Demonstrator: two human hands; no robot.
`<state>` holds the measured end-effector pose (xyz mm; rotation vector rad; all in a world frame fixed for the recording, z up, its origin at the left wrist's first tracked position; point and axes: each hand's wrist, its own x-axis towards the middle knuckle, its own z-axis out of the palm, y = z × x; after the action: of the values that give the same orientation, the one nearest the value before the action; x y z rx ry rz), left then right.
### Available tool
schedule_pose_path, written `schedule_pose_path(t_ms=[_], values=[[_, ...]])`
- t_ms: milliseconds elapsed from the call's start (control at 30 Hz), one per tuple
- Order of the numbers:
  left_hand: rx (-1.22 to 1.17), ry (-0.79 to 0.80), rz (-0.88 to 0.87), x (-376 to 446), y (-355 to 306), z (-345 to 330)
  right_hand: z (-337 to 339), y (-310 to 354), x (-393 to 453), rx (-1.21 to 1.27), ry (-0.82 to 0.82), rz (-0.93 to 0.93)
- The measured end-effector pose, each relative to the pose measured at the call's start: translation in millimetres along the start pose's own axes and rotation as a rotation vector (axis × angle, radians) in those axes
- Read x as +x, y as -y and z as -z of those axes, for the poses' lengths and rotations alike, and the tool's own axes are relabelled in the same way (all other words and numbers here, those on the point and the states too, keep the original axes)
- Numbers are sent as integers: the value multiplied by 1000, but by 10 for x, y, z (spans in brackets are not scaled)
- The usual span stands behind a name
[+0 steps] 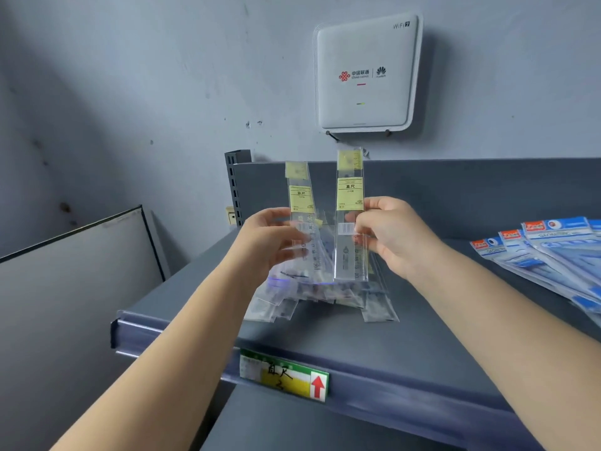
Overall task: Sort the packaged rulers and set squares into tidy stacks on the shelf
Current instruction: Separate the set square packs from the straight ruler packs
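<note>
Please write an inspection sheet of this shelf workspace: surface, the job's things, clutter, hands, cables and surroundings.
Surface: grey shelf, price label with red arrow on its front rail.
Job's things: two packaged rulers held upright, left ruler and right ruler; loose pile of clear ruler packs lying under them on the shelf; blue packaged sets fanned out at the right.
Clutter: nothing seen.
Hands: left hand grips the left ruler; right hand pinches the right ruler.
Cables: nothing seen.
Surroundings: white WiFi router on the grey wall; grey board leaning at the left.
</note>
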<state>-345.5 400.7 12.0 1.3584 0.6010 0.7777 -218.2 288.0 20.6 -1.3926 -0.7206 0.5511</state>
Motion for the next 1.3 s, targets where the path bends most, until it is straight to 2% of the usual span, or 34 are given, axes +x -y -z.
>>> schedule_pose_path(t_ms=[300, 367, 467, 567, 600, 633, 700, 767, 900, 1000, 1167, 1300], values=[[128, 70, 5, 232, 115, 100, -83, -45, 101, -44, -65, 32], [209, 57, -57, 255, 111, 111, -113, 2, 112, -7, -51, 66], [399, -59, -203, 297, 119, 166, -189, 113, 121, 34, -35, 154], [470, -102, -261, 331, 126, 263, -297, 198, 156, 47, -25, 223], [495, -102, -270, 335, 126, 290, -328, 185, 186, -52, -43, 229], [528, -104, -281, 337, 127, 312, -358, 177, 210, -258, -71, 220], [614, -103, -320, 328, 122, 337, -380, 110, 266, -829, -69, 129], [764, -90, -385, 306, 119, 333, -334, 58, 263, -1151, -32, 162], [1238, -87, -548, 216, 94, 214, -125, 123, 72, -1321, -94, 358], [1471, -103, -639, 83, 50, -23, 131, 143, -90, -1515, -138, 447], [1597, -62, -711, -200, 72, -657, 703, 146, -426, -1770, -182, 477], [1585, 12, -722, -487, 169, -1270, 1198, 145, -764, -1864, -133, 458]])
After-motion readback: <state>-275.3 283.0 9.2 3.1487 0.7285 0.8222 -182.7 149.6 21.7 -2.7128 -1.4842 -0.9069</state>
